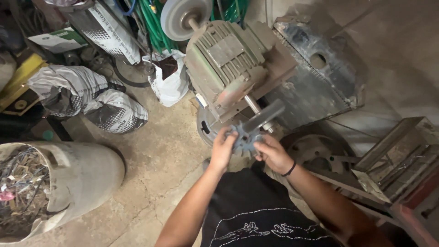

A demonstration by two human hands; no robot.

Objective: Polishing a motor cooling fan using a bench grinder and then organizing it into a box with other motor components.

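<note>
My left hand (222,148) and my right hand (273,154) both grip a grey metal part with radial vanes, like a small impeller (244,136). The part is pressed up against a spinning, blurred wheel (265,115) on the near shaft end of a dusty bench motor (228,61). A pale buffing wheel (179,18) sits on the motor's far shaft end. My right wrist wears a dark band (289,169).
A grey drum full of scrap wire (27,187) stands at the left. Printed sacks (87,98) and a white bag (169,77) lie on the concrete floor. A dark metal plate (320,77), a wheel rim (315,153) and a metal frame box (402,155) crowd the right.
</note>
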